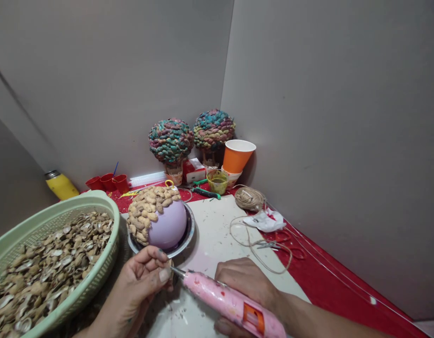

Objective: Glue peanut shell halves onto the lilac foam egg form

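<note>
Left fingers (161, 278) pinch a curved shell (173, 280), right fingers (235, 267) clasp a metal-tipped pink glue gun (217, 294).

- The left hand (144, 277) is seen bare, with slender fingers (151, 253).
- A dark, bluish smudge (162, 252) is borne near the tip of one left finger.
- A small blue-green stain (129, 321) is carried at the heel of the palm, near the wrist.
- The left thumbnail (164, 275) is shaped broad and rounded at its end.
- The left forearm (106, 313) is uncovered as far as it is shown.
- The right hand (247, 281) is likewise bare, its back smoothly rounded.
- The right forearm (319, 319) is left uncovered up to the picture's lower edge.
</note>
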The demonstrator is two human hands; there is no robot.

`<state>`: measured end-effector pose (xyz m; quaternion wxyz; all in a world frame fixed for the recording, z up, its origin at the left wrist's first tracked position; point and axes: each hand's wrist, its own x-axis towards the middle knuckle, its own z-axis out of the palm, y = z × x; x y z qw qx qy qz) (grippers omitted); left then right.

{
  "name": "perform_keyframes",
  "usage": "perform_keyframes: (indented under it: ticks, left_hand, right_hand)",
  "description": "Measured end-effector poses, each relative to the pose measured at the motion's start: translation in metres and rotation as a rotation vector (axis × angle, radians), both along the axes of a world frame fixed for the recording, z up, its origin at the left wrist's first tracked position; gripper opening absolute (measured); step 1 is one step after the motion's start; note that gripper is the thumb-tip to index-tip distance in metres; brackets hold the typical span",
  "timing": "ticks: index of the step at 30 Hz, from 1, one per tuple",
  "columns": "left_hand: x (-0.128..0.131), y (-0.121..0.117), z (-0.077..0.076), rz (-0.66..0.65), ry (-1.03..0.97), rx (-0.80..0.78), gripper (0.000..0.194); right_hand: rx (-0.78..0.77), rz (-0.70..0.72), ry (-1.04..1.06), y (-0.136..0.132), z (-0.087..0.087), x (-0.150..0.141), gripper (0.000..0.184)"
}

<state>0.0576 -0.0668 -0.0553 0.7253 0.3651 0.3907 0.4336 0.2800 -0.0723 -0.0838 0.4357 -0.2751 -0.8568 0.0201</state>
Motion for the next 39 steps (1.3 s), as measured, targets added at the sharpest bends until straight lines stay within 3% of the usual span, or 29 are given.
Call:
perform_keyframes:
  ticks: [8,14,24,31,39]
  left_hand:
    - [0.0,-0.001,0.0,0.003,0.011,0.009,0.026]
    - [0.002,0.001,-0.002,0.012,0.005,-0.007,0.029]
    - [0.001,0.001,-0.004,0.01,0.007,-0.004,0.029]
    - [0.001,0.0,-0.004,0.022,0.006,0.001,0.029]
    - [0.002,0.001,-0.001,0.028,0.021,0.003,0.029]
  right_hand:
    - [0.114,-0.039,0.022,0.002,0.002,-0.002,0.052]
    - [0.051,-0.012,0.003,0.002,-0.003,0.001,0.052]
    - [0.074,-0.042,-0.014,0.003,0.002,0.001,0.043]
    - [0.139,-0.129,-0.044,-0.001,0.01,-0.003,0.059]
    - [0.221,-0.192,-0.081,0.001,0.014,-0.007,0.062]
